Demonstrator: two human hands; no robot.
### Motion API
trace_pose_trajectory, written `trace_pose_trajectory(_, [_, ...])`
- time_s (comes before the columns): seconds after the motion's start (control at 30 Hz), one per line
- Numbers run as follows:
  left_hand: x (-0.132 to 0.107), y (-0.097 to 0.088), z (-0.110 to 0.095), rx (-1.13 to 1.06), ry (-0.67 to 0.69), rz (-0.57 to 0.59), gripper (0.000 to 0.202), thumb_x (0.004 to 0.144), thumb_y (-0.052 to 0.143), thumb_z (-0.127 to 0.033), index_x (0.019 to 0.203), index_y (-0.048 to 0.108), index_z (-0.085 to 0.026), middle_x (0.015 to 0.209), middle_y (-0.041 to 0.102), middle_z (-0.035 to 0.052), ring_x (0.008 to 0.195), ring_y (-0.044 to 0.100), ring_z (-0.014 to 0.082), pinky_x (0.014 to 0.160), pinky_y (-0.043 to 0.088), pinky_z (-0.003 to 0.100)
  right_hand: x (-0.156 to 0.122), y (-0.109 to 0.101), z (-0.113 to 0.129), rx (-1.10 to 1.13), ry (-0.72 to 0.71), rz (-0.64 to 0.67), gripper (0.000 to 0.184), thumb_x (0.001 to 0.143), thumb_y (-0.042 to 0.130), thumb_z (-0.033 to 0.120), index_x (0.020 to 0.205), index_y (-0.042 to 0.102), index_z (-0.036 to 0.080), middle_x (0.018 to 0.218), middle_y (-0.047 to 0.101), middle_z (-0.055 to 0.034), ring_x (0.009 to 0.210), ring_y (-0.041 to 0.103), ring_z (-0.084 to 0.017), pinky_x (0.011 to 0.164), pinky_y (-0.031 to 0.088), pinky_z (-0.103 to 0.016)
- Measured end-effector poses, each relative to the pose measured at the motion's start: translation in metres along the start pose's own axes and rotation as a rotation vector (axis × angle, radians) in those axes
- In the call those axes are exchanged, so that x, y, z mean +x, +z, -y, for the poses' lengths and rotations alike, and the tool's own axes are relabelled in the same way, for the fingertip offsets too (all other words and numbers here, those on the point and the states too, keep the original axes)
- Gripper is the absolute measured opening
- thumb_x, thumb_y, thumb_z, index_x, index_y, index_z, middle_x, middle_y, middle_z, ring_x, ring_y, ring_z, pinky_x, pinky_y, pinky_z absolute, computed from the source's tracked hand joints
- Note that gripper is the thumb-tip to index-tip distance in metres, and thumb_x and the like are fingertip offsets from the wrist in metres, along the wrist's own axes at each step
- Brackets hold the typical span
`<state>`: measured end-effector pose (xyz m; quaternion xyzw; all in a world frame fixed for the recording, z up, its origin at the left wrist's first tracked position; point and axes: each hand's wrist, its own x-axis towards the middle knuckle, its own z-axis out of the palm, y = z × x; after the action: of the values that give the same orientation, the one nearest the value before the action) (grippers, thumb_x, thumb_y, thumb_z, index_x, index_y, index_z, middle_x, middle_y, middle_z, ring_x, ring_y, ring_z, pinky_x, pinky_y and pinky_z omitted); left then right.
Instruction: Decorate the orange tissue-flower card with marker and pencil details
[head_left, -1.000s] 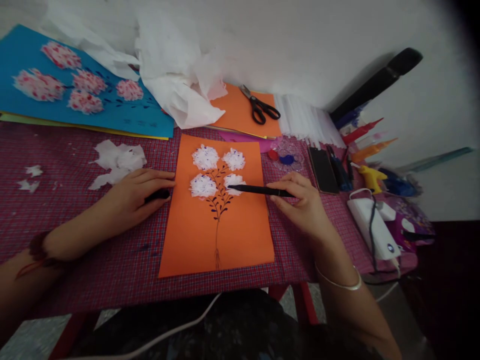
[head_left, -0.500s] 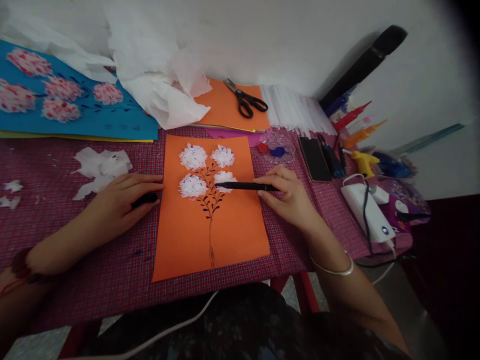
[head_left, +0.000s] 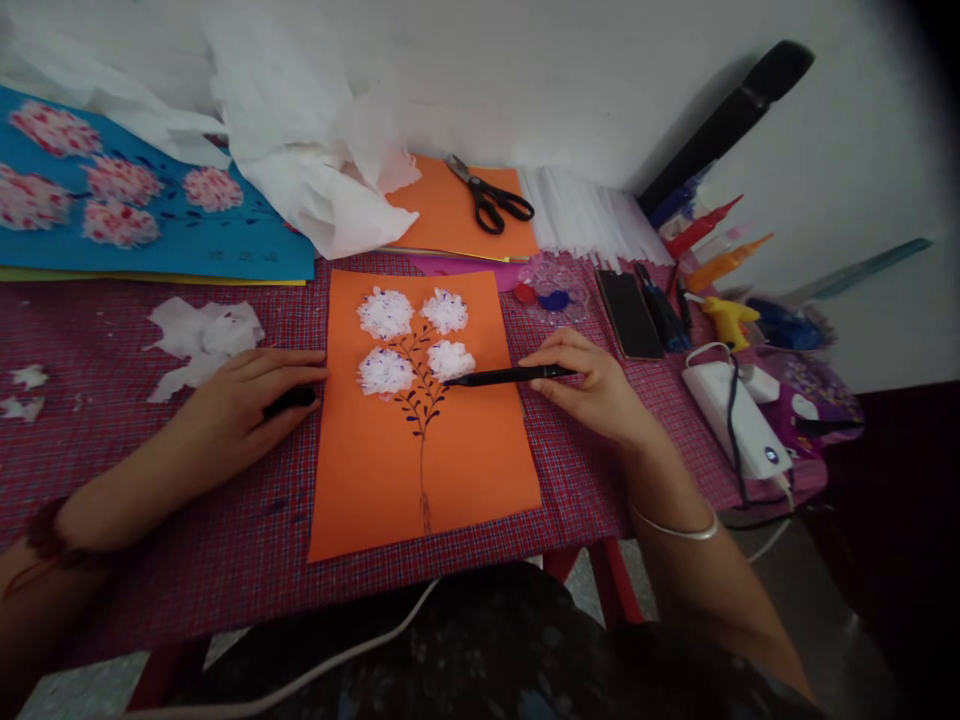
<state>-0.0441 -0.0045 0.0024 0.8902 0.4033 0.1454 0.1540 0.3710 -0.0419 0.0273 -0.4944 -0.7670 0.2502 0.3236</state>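
Observation:
An orange sheet of paper (head_left: 375, 470) lies before me, bearing several white tissue flowers (head_left: 385, 371) flecked with purple and a drawn dark stem with small leaves (head_left: 421, 400). My right hand (head_left: 581, 380) pinches a black marker (head_left: 501, 377) held almost level, its tip at the paper just below the lower right flower. Whether the tip touches the paper I cannot tell. At the sheet's left edge rests my left hand (head_left: 240, 415), fingers stretched toward the paper, with a black marker cap (head_left: 291, 402) held between thumb and fingers.
Torn white tissue (head_left: 206, 340) lies left, below a blue sheet (head_left: 225, 255) with pink flowers. Black-handled scissors (head_left: 491, 200) sit on orange paper at the back. To the right are a paint palette (head_left: 553, 298), a phone (head_left: 630, 315), a yellow glue gun (head_left: 727, 318) and a white power bank (head_left: 735, 425).
My right hand has shifted slightly right with the marker, its tip moving from the stem to just below the lower right flower. My left hand stays put.

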Motion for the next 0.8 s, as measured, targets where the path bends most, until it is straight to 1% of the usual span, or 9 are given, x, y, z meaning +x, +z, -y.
trace_pose_trajectory(0.1, [0.000,0.000,0.000,-0.004,-0.007,-0.006,0.031,0.099,0.047,-0.039,0.121,0.062,-0.024,0.135,0.066,0.0096,0.125,0.059,0.0271,0.110,0.042,0.052,0.001,0.004,0.000,-0.026,-0.003,-0.012,0.016,0.088,0.067,0.025,0.102,0.076,0.029,0.094,0.065,-0.0037,0.093,0.063,-0.022,0.086,0.052,-0.040])
trace_pose_trajectory(0.23, [0.001,-0.002,-0.001,0.012,0.000,0.003,0.031,0.099,0.047,-0.037,0.122,0.061,-0.022,0.135,0.065,0.0106,0.125,0.059,0.0278,0.109,0.043,0.053,0.001,0.004,-0.002,-0.036,-0.010,-0.043,0.017,0.088,0.067,0.025,0.103,0.076,0.028,0.093,0.065,-0.0037,0.092,0.062,-0.021,0.085,0.051,-0.040])
trace_pose_trajectory(0.4, [0.001,-0.002,0.001,0.031,0.020,0.011,0.031,0.099,0.047,-0.036,0.123,0.060,-0.023,0.136,0.063,0.0116,0.125,0.058,0.0288,0.109,0.043,0.054,0.000,-0.005,-0.007,0.042,0.033,-0.078,0.015,0.088,0.070,0.033,0.101,0.075,0.029,0.095,0.066,-0.0031,0.096,0.062,-0.022,0.091,0.050,-0.042])
trace_pose_trajectory(0.47, [0.001,-0.002,0.001,0.037,0.025,0.016,0.032,0.099,0.047,-0.036,0.124,0.060,-0.021,0.137,0.063,0.0126,0.126,0.057,0.0291,0.109,0.043,0.053,0.000,-0.006,-0.011,0.055,0.050,-0.088,0.015,0.087,0.071,0.036,0.100,0.075,0.029,0.094,0.065,-0.0025,0.096,0.062,-0.022,0.091,0.050,-0.042])
trace_pose_trajectory(0.63, [0.000,-0.004,0.001,0.048,0.034,0.022,0.031,0.100,0.048,-0.035,0.124,0.060,-0.021,0.137,0.062,0.0119,0.126,0.057,0.0285,0.110,0.043,0.051,0.002,0.000,-0.019,0.081,0.064,-0.057,0.014,0.087,0.070,0.031,0.100,0.075,0.027,0.092,0.066,-0.0026,0.092,0.063,-0.020,0.087,0.050,-0.039])
trace_pose_trajectory(0.73, [-0.001,-0.002,0.004,0.044,0.034,0.029,0.033,0.099,0.048,-0.035,0.126,0.060,-0.021,0.138,0.062,0.0125,0.126,0.057,0.0302,0.110,0.043,0.053,0.004,0.003,-0.020,0.048,0.071,-0.026,0.015,0.087,0.067,0.027,0.100,0.073,0.024,0.092,0.067,-0.0032,0.089,0.063,-0.020,0.085,0.050,-0.038])
trace_pose_trajectory(0.8, [-0.001,0.001,0.007,0.039,0.050,-0.002,0.034,0.099,0.048,-0.038,0.125,0.062,-0.022,0.137,0.063,0.0117,0.125,0.058,0.0311,0.108,0.044,0.054,0.004,0.001,-0.018,0.015,0.067,0.024,0.015,0.088,0.064,0.027,0.100,0.072,0.023,0.092,0.068,-0.0039,0.090,0.064,-0.021,0.086,0.049,-0.038])
